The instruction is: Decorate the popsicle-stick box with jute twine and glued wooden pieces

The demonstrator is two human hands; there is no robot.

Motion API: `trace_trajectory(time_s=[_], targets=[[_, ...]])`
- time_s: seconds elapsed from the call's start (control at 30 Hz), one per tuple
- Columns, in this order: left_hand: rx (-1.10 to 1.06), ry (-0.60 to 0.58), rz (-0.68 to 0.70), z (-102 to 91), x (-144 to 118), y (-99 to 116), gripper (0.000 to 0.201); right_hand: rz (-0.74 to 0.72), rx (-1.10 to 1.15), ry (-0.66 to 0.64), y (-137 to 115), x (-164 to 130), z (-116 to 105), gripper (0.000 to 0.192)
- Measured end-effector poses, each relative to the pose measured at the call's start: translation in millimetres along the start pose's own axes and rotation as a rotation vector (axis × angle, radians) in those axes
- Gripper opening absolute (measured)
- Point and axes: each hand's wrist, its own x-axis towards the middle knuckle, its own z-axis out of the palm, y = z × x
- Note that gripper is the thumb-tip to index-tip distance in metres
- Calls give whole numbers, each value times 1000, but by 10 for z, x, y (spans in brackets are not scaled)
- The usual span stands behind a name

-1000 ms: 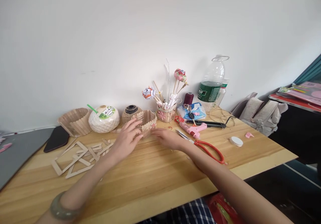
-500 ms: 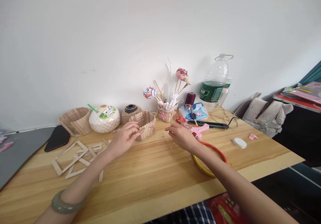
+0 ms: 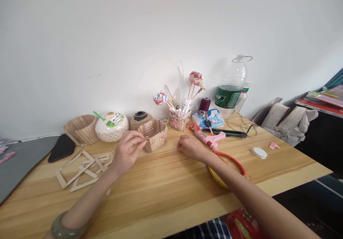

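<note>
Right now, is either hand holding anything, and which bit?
The left hand touches the stick basket at its near left rim; a full grip cannot be told. The right hand rests closed on the table.

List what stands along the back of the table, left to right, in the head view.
Stick basket → white coconut → twine-wrapped pot → flower holder → maroon thread spool → water bottle.

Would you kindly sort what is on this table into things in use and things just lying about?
In use: left hand, stick basket, right hand.
Lying about: glue gun, coconut, water bottle, stick frames, tape roll.
</note>
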Motion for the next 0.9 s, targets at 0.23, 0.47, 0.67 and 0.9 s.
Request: trace_trajectory(time_s=[0.23,0.47,0.67,0.9], targets=[[-71,-175,-103,159,-101,222,18,154,22,81,149,-213,-190,15],[-37,-482,-193,382,-254,286,33,116,1,94,179,-202,-217,20],[-48,-620,-174,432,-267,321,24,120,-65,47,81,-184,-201,20],[-89,-622,-221,465,-292,274,23,53,-55,-49,49,-121,-105,16]])
